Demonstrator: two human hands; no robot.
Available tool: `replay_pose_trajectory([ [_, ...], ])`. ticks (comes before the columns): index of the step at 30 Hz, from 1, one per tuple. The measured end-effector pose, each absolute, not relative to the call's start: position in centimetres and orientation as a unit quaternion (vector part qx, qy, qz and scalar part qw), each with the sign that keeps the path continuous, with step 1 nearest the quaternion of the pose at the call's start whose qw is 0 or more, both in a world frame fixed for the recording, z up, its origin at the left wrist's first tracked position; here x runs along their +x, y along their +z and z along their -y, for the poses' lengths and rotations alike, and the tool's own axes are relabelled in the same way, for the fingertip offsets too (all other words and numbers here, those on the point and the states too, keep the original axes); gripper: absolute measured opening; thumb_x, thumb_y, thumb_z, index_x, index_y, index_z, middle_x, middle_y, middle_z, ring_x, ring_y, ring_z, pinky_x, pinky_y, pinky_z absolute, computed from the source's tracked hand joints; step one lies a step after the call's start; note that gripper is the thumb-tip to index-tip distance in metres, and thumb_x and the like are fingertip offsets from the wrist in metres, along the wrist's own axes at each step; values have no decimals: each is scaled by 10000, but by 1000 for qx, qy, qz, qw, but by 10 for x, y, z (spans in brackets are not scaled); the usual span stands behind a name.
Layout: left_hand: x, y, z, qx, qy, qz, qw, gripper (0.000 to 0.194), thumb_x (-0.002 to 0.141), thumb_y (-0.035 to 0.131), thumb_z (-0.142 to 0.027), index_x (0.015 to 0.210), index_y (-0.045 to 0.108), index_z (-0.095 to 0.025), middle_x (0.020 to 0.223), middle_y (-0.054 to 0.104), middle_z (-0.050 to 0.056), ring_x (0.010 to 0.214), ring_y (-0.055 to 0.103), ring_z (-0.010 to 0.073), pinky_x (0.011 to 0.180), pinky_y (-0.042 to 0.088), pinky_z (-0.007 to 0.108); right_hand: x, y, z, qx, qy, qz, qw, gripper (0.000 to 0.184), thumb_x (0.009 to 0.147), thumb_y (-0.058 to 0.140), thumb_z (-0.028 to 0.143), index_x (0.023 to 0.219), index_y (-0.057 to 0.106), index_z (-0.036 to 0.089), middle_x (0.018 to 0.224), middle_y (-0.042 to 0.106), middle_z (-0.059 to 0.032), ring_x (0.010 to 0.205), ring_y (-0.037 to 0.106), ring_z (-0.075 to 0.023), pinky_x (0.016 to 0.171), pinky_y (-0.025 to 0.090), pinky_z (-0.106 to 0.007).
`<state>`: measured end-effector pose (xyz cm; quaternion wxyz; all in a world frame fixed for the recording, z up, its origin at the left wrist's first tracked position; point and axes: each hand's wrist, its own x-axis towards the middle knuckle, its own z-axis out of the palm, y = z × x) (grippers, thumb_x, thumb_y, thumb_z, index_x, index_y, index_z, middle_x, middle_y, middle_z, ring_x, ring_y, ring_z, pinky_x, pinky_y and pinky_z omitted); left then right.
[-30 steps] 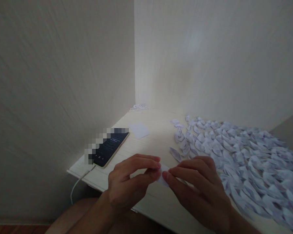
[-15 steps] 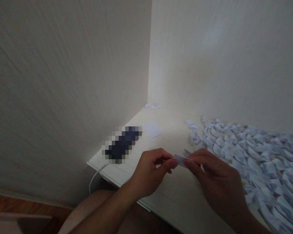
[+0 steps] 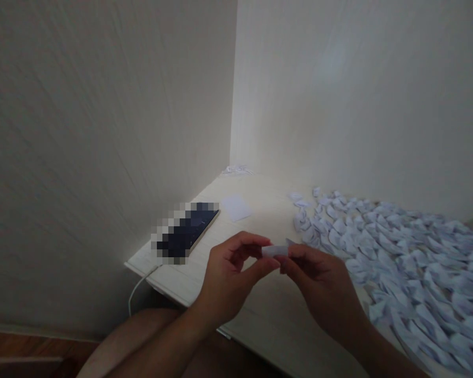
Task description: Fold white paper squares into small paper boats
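A small folded piece of white paper [image 3: 275,251] is held above the table between both hands. My left hand [image 3: 234,273] pinches its left end, thumb along the lower edge and fingers behind. At the right end, my right hand [image 3: 319,278] grips it between thumb and fingertips. To the right of my hands lies a wide spread of folded white paper pieces [image 3: 402,252], shaped like little boats. A flat stack of white paper squares [image 3: 236,207] rests on the table beyond my left hand.
A phone [image 3: 193,231], partly blurred out, lies at the table's left edge with a white cable [image 3: 136,289] hanging from it. Small paper bits [image 3: 238,169] sit in the far corner. Walls [image 3: 102,131] stand behind and left of the white table [image 3: 268,325].
The folded paper has been lifted and turned, now showing a narrow strip lying level. My fingers have shifted along it and both hands have come closer together. The camera view has swung a little.
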<state>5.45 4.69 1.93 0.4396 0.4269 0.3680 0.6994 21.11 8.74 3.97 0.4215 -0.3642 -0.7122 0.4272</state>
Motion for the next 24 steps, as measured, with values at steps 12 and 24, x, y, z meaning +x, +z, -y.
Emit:
replay_pose_trajectory([
  [12, 60, 16, -45, 468, 729, -359, 346, 106, 765, 822, -129, 798, 794, -226, 861, 722, 24, 771, 687, 140, 702, 561, 266, 209, 36, -87, -349, 433, 729, 400, 236, 855, 737, 436, 775, 760, 216, 700, 734, -18, 661, 667, -163, 627, 533, -251],
  [24, 56, 15, -42, 542, 690, -379, 295, 78, 866, 738, -203, 799, 703, -184, 829, 682, 37, 751, 637, 145, 679, 502, 273, 213, 36, -89, -347, 418, 768, 340, 323, 891, 684, 475, 709, 716, 210, 665, 708, -2, 642, 636, -151, 629, 487, -246],
])
